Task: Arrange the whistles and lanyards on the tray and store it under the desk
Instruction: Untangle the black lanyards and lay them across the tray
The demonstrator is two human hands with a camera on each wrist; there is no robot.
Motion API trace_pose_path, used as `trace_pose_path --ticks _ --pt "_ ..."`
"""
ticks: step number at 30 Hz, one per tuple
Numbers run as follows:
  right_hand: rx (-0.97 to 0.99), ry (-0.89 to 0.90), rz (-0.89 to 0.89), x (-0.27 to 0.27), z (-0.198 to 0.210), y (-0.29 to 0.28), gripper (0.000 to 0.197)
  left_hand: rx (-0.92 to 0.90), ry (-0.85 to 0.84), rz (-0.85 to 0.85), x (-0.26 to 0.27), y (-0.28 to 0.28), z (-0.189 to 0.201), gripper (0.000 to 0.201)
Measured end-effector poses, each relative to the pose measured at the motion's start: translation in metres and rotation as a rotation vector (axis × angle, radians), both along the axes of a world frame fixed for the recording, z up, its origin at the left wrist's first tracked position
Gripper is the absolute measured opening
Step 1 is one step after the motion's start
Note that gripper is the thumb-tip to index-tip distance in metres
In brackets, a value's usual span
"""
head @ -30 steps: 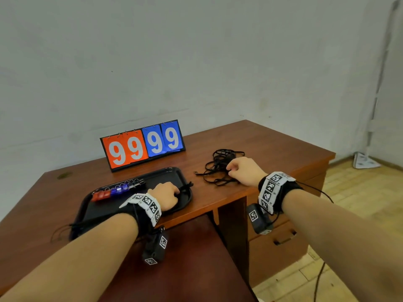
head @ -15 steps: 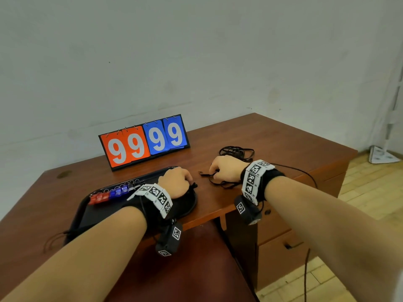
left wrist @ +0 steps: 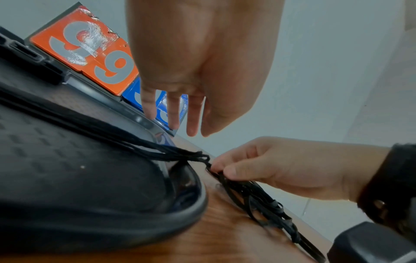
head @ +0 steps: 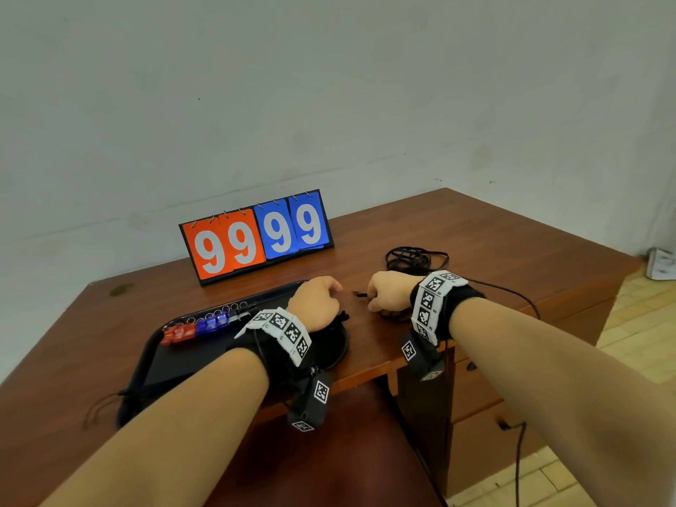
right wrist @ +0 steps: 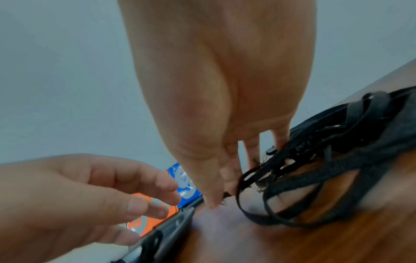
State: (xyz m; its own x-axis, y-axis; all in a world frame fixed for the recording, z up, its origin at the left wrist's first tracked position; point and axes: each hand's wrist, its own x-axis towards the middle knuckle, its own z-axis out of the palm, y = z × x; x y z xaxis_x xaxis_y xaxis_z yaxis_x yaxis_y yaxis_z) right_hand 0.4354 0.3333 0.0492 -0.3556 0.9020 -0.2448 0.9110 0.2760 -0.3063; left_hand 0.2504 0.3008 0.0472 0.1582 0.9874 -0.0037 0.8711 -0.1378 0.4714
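A black tray (head: pixel 183 360) lies at the desk's left front. Red, blue and black whistles (head: pixel 199 325) stand in a row along its far edge. Black lanyards (left wrist: pixel 112 135) stretch across the tray, their ends bunched at its right rim. My left hand (head: pixel 318 301) hovers over that right end, fingers relaxed and holding nothing (left wrist: pixel 178 115). Just to its right, my right hand (head: pixel 387 294) pinches one black lanyard (left wrist: pixel 247 188) between thumb and fingers on the desk. A tangled pile of more lanyards (head: pixel 409 256) lies behind my right wrist.
A flip scoreboard (head: pixel 256 236) reading 99 99 stands behind the tray, against the wall. A brown seat (head: pixel 329 451) sits under the desk's opening, and drawers (head: pixel 475 397) are at the right. A thin cable hangs from my right wrist.
My right hand has drawn left from the lanyard pile toward the tray, pulling a lanyard along. My left hand has shifted to the tray's right end, close to the right hand.
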Motion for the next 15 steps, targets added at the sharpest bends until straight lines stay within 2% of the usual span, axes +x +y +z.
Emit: trace_pose_path --ticks 6,10,15 --pt "0.166 0.405 -0.01 0.01 0.012 -0.017 0.016 0.117 0.017 -0.1 0.017 0.003 0.004 0.049" --pt "0.177 0.595 -0.05 0.017 0.016 -0.028 0.014 0.195 -0.033 -0.117 0.026 0.003 0.008 0.023" --pt "0.18 0.697 -0.065 0.02 0.019 -0.037 0.014 0.28 -0.117 -0.07 0.029 -0.001 0.013 0.013"
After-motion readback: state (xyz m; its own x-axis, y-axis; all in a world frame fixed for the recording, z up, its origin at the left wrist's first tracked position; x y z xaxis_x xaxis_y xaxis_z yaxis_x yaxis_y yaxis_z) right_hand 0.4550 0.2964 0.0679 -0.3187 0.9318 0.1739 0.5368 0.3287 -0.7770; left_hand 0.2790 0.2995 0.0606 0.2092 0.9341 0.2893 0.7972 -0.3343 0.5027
